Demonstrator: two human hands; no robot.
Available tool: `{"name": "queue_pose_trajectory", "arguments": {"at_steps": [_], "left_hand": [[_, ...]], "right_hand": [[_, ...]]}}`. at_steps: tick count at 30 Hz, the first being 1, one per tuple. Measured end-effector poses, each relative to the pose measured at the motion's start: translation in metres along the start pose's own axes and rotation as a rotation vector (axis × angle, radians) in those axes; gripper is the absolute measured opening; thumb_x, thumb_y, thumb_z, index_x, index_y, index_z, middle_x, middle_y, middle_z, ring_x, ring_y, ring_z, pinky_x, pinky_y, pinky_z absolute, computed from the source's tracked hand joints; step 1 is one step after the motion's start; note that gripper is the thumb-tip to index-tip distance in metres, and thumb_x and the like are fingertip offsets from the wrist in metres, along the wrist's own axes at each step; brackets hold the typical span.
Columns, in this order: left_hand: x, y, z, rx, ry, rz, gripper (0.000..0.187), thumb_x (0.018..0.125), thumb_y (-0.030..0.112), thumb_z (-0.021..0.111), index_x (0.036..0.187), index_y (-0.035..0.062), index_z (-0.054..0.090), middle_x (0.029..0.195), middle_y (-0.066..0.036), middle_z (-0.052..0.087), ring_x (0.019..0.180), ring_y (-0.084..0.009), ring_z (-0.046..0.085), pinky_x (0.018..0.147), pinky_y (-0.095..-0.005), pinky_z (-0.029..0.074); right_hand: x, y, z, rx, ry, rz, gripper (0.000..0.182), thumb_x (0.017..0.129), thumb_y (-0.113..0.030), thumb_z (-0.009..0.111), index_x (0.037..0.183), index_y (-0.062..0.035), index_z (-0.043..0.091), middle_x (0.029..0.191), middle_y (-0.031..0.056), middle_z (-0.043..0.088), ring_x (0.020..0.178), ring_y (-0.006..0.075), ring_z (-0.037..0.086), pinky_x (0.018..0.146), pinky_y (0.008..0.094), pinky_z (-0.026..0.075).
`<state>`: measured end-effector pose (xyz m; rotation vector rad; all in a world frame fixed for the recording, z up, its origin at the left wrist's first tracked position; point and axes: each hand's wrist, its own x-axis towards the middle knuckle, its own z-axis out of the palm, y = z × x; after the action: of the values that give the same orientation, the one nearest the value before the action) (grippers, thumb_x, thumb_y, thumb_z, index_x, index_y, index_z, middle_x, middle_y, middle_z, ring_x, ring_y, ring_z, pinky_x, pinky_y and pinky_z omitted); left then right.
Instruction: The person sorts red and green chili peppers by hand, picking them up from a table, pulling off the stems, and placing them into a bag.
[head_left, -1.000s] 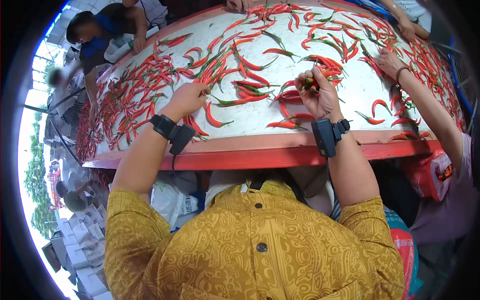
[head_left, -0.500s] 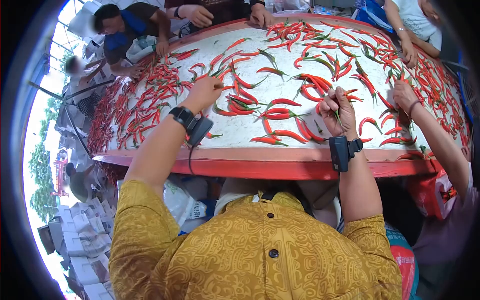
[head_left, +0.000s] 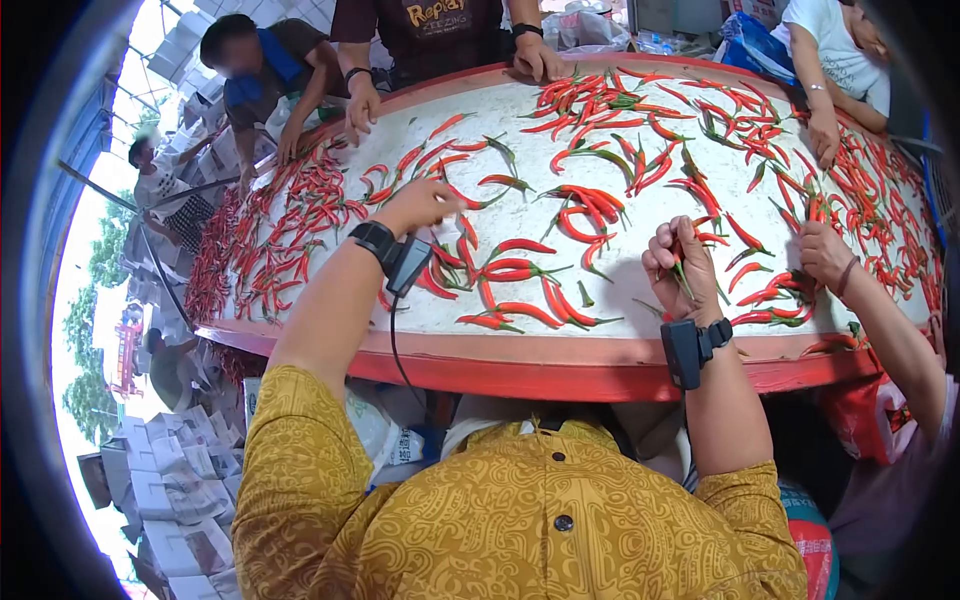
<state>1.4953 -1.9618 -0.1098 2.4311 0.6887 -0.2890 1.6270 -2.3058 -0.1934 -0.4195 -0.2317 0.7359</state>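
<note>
- Head view: the left hand (head_left: 418, 205) reaches out over the table (head_left: 640, 362), fingers curled narrow with the tips pinched low among the loose red chillies (head_left: 500, 270); whether a chilli sits between them cannot be told
- The right hand (head_left: 683, 268) is raised just above the table's near part, fingers folded tight around a small bunch of chillies (head_left: 681, 262), a red pod and green stalks showing between the fingers
- Each wrist carries a black band with a small black unit; a thin cable hangs from the left one across the red rim
- The table has a pale top, scattered all over with red chillies on green stalks, thickest along the far left and the right edge
- Another person's hand (head_left: 825, 255) lies on the top just right of the right hand, among chillies
- More hands of other people rest on the far rim, one (head_left: 363, 102) at the upper left and one (head_left: 824, 135) at the upper right
- White boxes (head_left: 165, 490) are stacked low on the left, beneath the table level
</note>
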Motion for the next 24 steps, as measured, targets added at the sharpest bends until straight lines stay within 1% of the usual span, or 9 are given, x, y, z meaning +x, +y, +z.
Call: {"name": "queue_pose_trajectory", "arguments": {"at_steps": [2,3,7,12,14,16,20,22,24], "left_hand": [[0.028,-0.019,-0.013,0.309,0.438,0.176,0.03,0.077,0.028,0.065,0.096,0.004,0.066,0.08,-0.014,0.066,0.073,-0.0254,0.063,0.07,-0.0328,0.048],[0.04,-0.023,-0.017,0.348,0.475,0.103,0.035,0.079,0.028,0.061,0.105,0.004,0.062,0.097,-0.015,0.064,0.086,-0.0299,0.061,0.078,-0.0357,0.047],[0.092,-0.041,-0.001,0.627,0.701,0.271,0.036,0.082,0.015,0.049,0.116,0.0036,0.053,0.122,-0.019,0.049,0.109,-0.0345,0.05,0.094,-0.0394,0.04],[0.124,-0.05,0.027,0.558,0.679,0.132,0.034,0.079,0.009,0.053,0.112,0.0059,0.057,0.116,-0.019,0.053,0.107,-0.0348,0.051,0.093,-0.041,0.041],[0.112,-0.031,0.023,0.492,0.599,-0.057,0.028,0.077,0.008,0.055,0.104,0.0069,0.063,0.107,-0.019,0.058,0.102,-0.0337,0.055,0.088,-0.0413,0.044],[0.097,-0.016,0.025,0.497,0.594,-0.003,0.022,0.077,0.009,0.056,0.097,0.0069,0.066,0.098,-0.019,0.06,0.096,-0.033,0.057,0.084,-0.0407,0.046],[0.071,0.023,0.033,0.624,0.873,0.272,0.017,0.074,0.01,0.063,0.091,0.0064,0.064,0.093,-0.015,0.061,0.088,-0.0306,0.058,0.079,-0.0391,0.046],[0.05,0.076,0.043,0.341,0.941,0.444,0.019,0.072,0.01,0.067,0.089,0.0055,0.063,0.087,-0.011,0.061,0.081,-0.0256,0.06,0.074,-0.035,0.048],[0.022,0.14,0.076,0.026,0.732,0.519,0.02,0.072,0.011,0.069,0.09,0.0054,0.062,0.083,-0.007,0.061,0.073,-0.0178,0.06,0.068,-0.029,0.048]], "right_hand": [[-0.002,-0.009,-0.005,-0.013,0.001,-0.007,0.024,0.089,-0.029,0.055,0.077,-0.0092,0.051,0.072,0.0014,0.05,0.053,0.0081,0.043,0.055,0.0249,0.038],[-0.002,-0.013,-0.008,-0.005,-0.008,-0.003,0.024,0.09,-0.029,0.055,0.077,-0.0094,0.051,0.072,0.0014,0.05,0.053,0.0081,0.043,0.055,0.0247,0.038],[-0.003,-0.031,-0.024,-0.031,-0.018,-0.015,0.026,0.09,-0.032,0.053,0.077,-0.0092,0.052,0.071,0.001,0.05,0.053,0.0079,0.044,0.056,0.0249,0.038],[-0.007,-0.055,-0.037,-0.073,-0.026,-0.012,0.03,0.09,-0.035,0.053,0.077,-0.0076,0.051,0.067,-0.0006,0.048,0.053,0.0075,0.043,0.056,0.0255,0.037],[-0.008,-0.064,-0.042,-0.077,-0.007,-0.01,0.031,0.089,-0.036,0.053,0.077,-0.0071,0.051,0.067,-0.0009,0.048,0.053,0.0073,0.043,0.056,0.0254,0.037],[-0.009,-0.075,-0.046,-0.078,-0.024,0.005,0.032,0.089,-0.036,0.053,0.077,-0.007,0.051,0.066,-0.001,0.047,0.053,0.0072,0.043,0.056,0.0254,0.037],[-0.012,-0.094,-0.058,-0.126,-0.063,-0.004,0.029,0.09,-0.032,0.054,0.076,-0.0072,0.05,0.062,-0.0008,0.045,0.053,0.0076,0.043,0.057,0.0258,0.038],[-0.014,-0.103,-0.063,-0.141,-0.086,0.005,0.024,0.089,-0.027,0.056,0.078,-0.0062,0.051,0.06,-0.0006,0.045,0.053,0.0076,0.043,0.055,0.0258,0.039],[-0.02,-0.111,-0.062,-0.333,-0.064,0.048,0.019,0.087,-0.022,0.059,0.082,-0.0037,0.054,0.061,-0.0009,0.044,0.052,0.0076,0.043,0.054,0.0243,0.04]]}}
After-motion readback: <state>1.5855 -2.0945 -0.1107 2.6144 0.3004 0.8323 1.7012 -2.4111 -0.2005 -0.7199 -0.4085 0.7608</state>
